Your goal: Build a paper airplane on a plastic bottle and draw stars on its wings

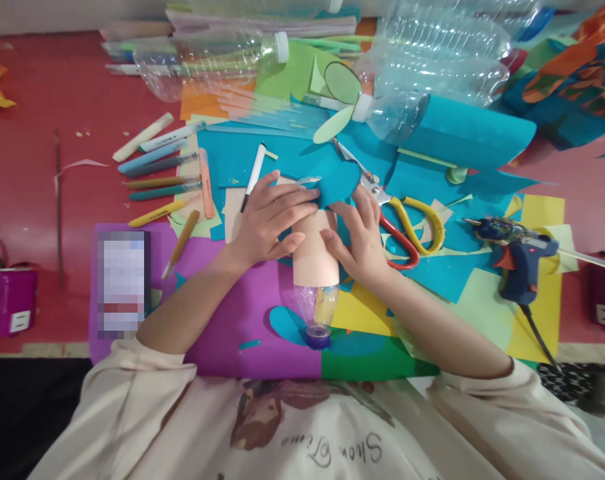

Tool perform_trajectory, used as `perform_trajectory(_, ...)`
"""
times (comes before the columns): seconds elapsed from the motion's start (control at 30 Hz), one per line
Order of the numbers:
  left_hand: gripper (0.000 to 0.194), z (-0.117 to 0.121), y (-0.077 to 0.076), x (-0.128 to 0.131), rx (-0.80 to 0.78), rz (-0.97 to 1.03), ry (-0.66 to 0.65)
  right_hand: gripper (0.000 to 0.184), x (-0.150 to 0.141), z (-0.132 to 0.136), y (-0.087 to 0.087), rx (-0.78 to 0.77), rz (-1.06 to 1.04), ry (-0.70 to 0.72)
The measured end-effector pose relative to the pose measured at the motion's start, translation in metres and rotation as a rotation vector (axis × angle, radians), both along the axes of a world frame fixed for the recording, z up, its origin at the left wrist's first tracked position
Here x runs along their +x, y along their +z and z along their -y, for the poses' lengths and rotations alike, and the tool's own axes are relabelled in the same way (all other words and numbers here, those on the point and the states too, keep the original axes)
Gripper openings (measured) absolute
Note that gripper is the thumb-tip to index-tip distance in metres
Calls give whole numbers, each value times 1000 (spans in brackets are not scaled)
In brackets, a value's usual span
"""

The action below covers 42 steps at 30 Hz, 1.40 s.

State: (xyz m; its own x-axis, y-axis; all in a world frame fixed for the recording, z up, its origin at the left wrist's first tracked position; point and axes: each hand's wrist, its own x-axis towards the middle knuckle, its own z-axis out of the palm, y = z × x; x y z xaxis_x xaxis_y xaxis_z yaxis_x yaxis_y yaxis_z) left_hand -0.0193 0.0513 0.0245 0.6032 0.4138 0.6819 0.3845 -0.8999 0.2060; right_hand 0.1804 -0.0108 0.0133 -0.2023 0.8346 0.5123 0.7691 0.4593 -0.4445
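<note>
A plastic bottle point(318, 307) wrapped in peach paper point(315, 257) lies with its purple cap toward me. At its far end, a rounded piece of blue paper point(339, 185) partly covers the wrap. My left hand point(275, 220) reaches over from the left, fingertips pressing the paper's edge and thumb beside the wrap. From the other side my right hand point(361, 233) grips the blue paper, its thumb against the peach wrap. Some right fingertips are hidden behind the paper. Scissors point(382, 193) with one red and one yellow handle lie just beyond my right hand.
Markers point(157, 160) lie at the left, above a phone point(125, 283). A glue gun point(519, 253) with a cord rests at the right. Clear bottles point(442, 60) and a blue-wrapped bottle point(472, 130) lie at the back. Purple paper point(222, 320) and other coloured sheets cover the red table point(32, 167).
</note>
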Motion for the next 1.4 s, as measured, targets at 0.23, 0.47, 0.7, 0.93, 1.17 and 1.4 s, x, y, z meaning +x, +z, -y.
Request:
perform_trajectory(0.23,45,1,2,3,51,35,12,38,1,0,-1,-44,-22,4)
perform_trajectory(0.47,47,-2,-2,-3,28,39,27,44,1,0,-2,-20,35,5)
perform_trajectory(0.7,45,-6,-8,-6,-47,19,14,42,3,-1,2,-28,-4,61)
perform_trajectory(0.93,40,-4,-4,-1,20,100,23,44,2,-1,1,-38,19,38)
perform_trajectory(1.17,43,5,-5,2,-79,162,97,44,2,2,2,50,-31,23)
perform_trajectory(1.4,46,0,-3,0,-42,120,-3,40,4,1,4,-47,-29,70)
